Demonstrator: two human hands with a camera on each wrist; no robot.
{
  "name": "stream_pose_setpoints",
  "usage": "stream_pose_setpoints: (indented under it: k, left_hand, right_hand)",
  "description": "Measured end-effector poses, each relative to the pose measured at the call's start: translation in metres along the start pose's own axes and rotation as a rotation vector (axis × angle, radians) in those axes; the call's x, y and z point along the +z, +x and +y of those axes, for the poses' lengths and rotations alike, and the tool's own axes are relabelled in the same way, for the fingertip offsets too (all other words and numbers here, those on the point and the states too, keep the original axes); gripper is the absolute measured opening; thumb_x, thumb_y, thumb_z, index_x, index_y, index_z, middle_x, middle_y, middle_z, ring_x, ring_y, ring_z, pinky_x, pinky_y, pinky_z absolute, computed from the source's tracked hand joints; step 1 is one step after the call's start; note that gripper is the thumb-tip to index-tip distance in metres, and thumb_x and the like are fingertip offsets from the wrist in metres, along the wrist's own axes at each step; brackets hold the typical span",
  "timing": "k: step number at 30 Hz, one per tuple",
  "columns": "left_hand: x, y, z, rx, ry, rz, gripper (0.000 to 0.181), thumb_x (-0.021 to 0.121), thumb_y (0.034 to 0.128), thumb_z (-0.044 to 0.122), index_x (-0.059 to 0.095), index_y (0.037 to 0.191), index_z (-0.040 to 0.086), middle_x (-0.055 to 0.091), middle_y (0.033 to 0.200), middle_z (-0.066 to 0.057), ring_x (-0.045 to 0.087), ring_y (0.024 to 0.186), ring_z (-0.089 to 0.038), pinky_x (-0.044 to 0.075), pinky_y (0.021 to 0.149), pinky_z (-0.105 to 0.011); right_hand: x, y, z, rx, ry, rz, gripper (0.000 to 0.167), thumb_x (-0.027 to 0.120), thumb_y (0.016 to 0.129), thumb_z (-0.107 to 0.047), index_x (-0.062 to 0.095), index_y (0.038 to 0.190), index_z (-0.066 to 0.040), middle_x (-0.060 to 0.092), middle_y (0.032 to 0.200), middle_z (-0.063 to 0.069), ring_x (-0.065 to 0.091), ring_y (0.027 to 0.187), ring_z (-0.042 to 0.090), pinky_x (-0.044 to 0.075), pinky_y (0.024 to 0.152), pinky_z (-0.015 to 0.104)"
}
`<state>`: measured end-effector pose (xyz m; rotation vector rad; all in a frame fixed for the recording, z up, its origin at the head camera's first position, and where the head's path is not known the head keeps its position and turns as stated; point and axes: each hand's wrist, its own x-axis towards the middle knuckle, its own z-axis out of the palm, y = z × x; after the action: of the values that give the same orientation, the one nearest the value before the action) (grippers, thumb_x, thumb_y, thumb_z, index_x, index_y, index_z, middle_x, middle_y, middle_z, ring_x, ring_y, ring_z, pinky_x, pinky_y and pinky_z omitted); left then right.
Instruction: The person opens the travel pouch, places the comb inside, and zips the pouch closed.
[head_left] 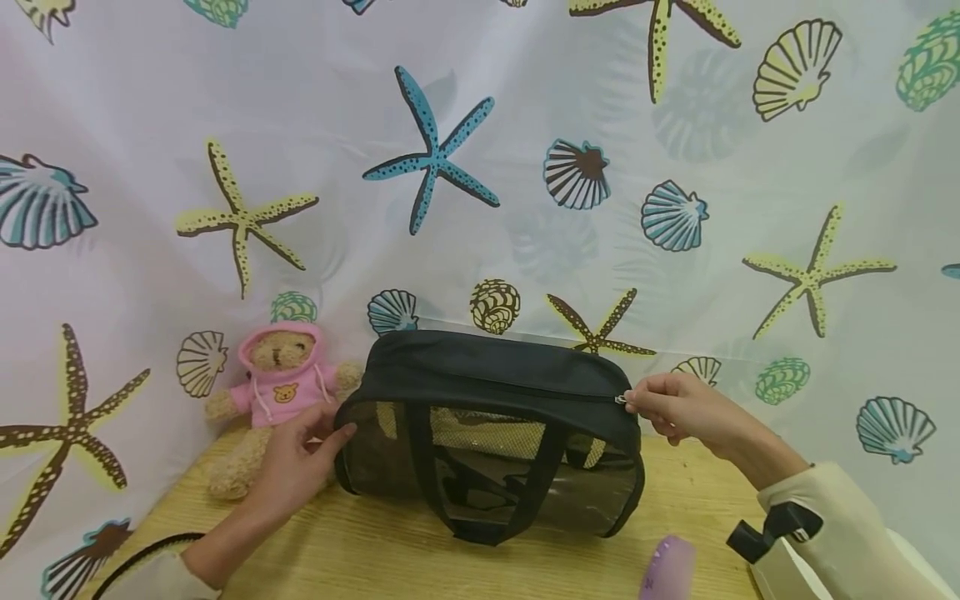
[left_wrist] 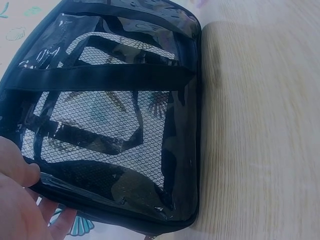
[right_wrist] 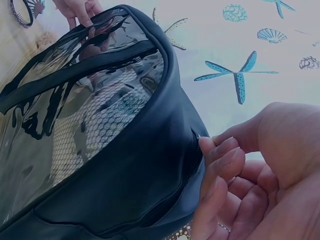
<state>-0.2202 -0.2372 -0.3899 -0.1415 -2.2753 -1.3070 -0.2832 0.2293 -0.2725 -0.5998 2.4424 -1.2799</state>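
A bag [head_left: 495,362] with a black top and clear, smoky side panels stands on the table, its black strap handle hanging down the front. White mesh shows through the clear panel [left_wrist: 100,120] in the left wrist view. At the bag's left end, my left hand [head_left: 294,467] grips the edge between thumb and fingers. My right hand [head_left: 684,407] pinches the metal zipper pull [head_left: 621,400] at the right end of the top zipper. In the right wrist view, the fingertips of that hand [right_wrist: 250,185] mostly cover the pull. The bag's contents cannot be made out.
A teddy bear [head_left: 273,379] in a pink hoodie sits behind my left hand. On the wooden table [head_left: 420,558], a purple object [head_left: 670,567] lies at front right. A white box-like thing [head_left: 783,575] is partly under my right sleeve. A patterned cloth [head_left: 525,100] hangs behind.
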Motion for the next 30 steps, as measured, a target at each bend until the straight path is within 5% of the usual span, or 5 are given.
stream_pose_setpoints:
  k: [30]
  left_hand:
    - [0.0011,-0.0017,0.0019,-0.003,-0.007,0.005,0.009,0.07,0.098,0.012,0.07,0.099,0.004,0.061,0.085,-0.001,0.056,0.076,0.003,0.051,0.068,-0.016]
  right_hand:
    - [0.0053,0.0104,-0.0105,-0.042,-0.002,-0.039,0.033,0.05,0.11,-0.029,0.063,0.107,0.002,0.04,0.063,-0.002,0.033,0.054,0.012,0.035,0.054,0.03]
